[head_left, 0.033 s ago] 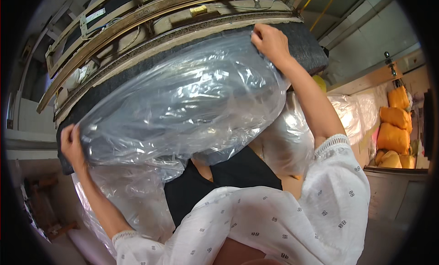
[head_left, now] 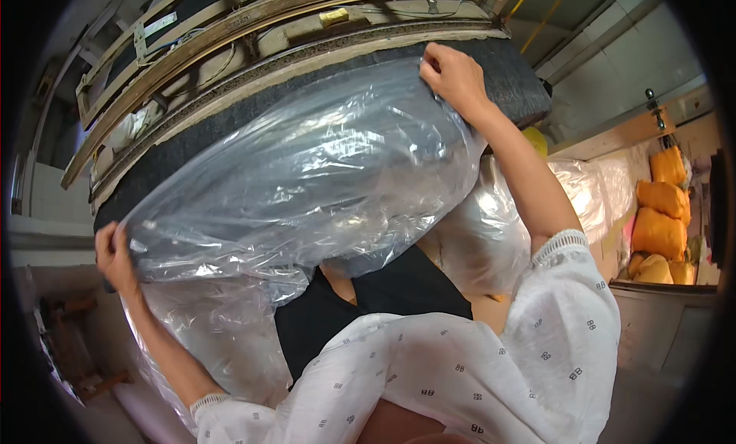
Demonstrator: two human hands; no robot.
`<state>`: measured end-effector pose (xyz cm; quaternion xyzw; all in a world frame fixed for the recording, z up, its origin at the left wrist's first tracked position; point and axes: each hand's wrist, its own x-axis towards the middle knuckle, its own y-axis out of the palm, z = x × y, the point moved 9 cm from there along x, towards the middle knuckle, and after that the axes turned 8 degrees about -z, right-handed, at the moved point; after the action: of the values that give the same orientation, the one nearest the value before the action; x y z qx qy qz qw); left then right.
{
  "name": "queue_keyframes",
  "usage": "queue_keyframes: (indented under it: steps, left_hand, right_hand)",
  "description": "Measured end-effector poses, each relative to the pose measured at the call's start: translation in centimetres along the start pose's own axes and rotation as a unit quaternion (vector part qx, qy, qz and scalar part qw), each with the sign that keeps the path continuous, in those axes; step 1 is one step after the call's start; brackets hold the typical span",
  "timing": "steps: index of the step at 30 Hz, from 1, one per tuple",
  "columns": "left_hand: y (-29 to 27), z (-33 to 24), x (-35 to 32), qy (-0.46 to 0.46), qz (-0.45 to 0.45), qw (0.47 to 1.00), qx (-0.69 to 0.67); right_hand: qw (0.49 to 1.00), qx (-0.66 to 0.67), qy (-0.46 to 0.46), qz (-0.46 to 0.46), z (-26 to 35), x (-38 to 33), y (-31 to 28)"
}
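Note:
A large sheet of clear plastic film (head_left: pixel 307 164), perhaps a bag, stretches between my two hands over a dark padded work surface (head_left: pixel 515 87). My left hand (head_left: pixel 115 260) pinches its left end, low at the left of the surface. At the far right corner my right hand (head_left: pixel 455 77) grips the upper edge, fingers curled closed. Wrinkles run along the film, and its near part hangs toward my lap. More clear plastic (head_left: pixel 215 329) drapes below, at my left side.
A machine with wooden rails (head_left: pixel 268 11) runs along the far side of the work surface. Bundles in clear plastic (head_left: pixel 491 229) lie right of my lap. Several orange packages (head_left: pixel 661 222) are stacked farther right, beside a wooden board (head_left: pixel 613 133).
My left hand has shifted slightly down and to the left, drawing the film's left end with it. The right hand has barely moved.

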<state>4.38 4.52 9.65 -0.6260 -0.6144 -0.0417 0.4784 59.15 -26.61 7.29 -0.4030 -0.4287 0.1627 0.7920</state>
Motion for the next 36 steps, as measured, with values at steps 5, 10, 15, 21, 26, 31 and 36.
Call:
queue_keyframes:
  steps: [5,10,15,21,26,31,36]
  left_hand:
    - [-8.1,-4.9,-5.5,-0.013,0.024,0.999,-0.022]
    - [-9.1,-7.9,-12.1,-0.103,0.119,0.986,-0.051]
    - [-7.5,-3.2,-17.6,-0.329,0.029,0.926,-0.18]
    - [-8.6,-2.2,-10.4,-0.295,-0.139,0.891,-0.317]
    - [-5.6,-3.0,-0.6,-0.07,-0.243,0.965,-0.07]
    - [7.7,5.2,2.2,-0.115,-0.102,0.985,-0.073]
    - [11.6,7.2,5.8,-0.166,-0.095,0.956,-0.221]
  right_hand:
    - [0.995,0.067,0.023,0.067,-0.9,-0.4,0.2]
    - [0.992,0.117,0.04,0.011,-3.3,0.2,1.1]
    - [0.939,0.269,0.094,0.195,-3.4,0.9,3.5]
    - [0.702,0.674,0.192,0.126,1.5,3.2,-0.2]
    - [0.809,0.546,0.111,-0.187,-1.4,5.2,-1.0]
    - [0.867,0.437,0.153,-0.183,-5.4,4.0,5.0]
    - [0.944,0.225,0.117,-0.211,-5.2,5.2,3.9]
